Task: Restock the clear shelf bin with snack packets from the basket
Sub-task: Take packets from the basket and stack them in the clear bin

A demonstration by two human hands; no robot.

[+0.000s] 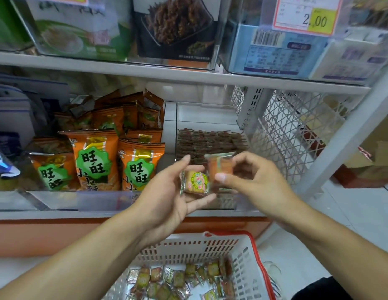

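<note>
White basket (red rim); orange bags with green badges.

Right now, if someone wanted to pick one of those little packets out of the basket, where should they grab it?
Probably from straight above, pinching a packet by its crimped edges. The packets lie flat and loose on the basket floor, overlapping, and the open top is the only clear way in. The right hand pinches its packet the same way, by the sides.
</note>
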